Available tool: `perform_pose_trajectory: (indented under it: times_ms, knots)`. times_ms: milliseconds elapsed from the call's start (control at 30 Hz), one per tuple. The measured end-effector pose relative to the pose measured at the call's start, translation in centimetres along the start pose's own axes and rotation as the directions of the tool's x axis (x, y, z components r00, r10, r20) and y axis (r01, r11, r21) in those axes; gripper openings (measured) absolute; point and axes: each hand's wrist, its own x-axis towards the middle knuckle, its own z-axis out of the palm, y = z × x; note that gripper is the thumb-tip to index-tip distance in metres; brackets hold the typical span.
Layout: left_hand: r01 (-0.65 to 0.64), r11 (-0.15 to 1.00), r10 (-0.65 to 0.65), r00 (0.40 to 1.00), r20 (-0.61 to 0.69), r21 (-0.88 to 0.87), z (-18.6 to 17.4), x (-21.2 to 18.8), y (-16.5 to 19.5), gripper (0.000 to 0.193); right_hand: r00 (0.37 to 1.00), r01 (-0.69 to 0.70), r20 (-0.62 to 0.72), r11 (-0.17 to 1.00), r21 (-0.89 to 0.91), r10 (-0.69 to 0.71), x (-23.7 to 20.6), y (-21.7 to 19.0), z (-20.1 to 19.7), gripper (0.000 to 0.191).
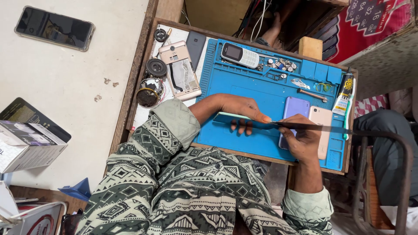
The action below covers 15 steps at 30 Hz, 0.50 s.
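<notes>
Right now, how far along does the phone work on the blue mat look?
Done: a gold phone lies opened beside the blue mat. In hand: left hand steadies a teal phone on edge; right hand holds a thin dark blade against it. Left: that phone looks unopened.

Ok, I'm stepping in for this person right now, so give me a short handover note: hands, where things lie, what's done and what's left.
Left hand: holds the teal phone on edge over the blue mat.
Right hand: holds a thin dark blade, its tip at the phone's edge.
On the mat: purple phone, pink phone, keypad phone, glue tube, loose screws.
Done: blade is at the seam.
Left: whether the phone is open cannot be told.
</notes>
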Motion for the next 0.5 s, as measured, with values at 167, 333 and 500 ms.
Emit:
perform_pose_trajectory:
  times_ms: [167,333,500]
  knots:
    - [-0.047,0.999,0.048,0.997,0.061,-0.014,-0.6,-0.2,-0.3,0.062,0.999,0.035,-0.008,0.996,-0.081,-0.035,0.1,0.1,-0.3,0.014]
    - [-0.013,0.999,0.016,0.997,0.073,-0.033,-0.8,-0.2,-0.3,0.056,1.0,-0.004,0.013,0.999,-0.053,0.005,-0.1,0.7,-0.7,0.011]
    - [-0.032,0.997,0.038,0.994,0.099,-0.071,-0.9,0.0,-0.3,0.055,0.995,-0.094,0.049,0.995,0.042,0.092,-0.4,1.5,-1.0,0.003]
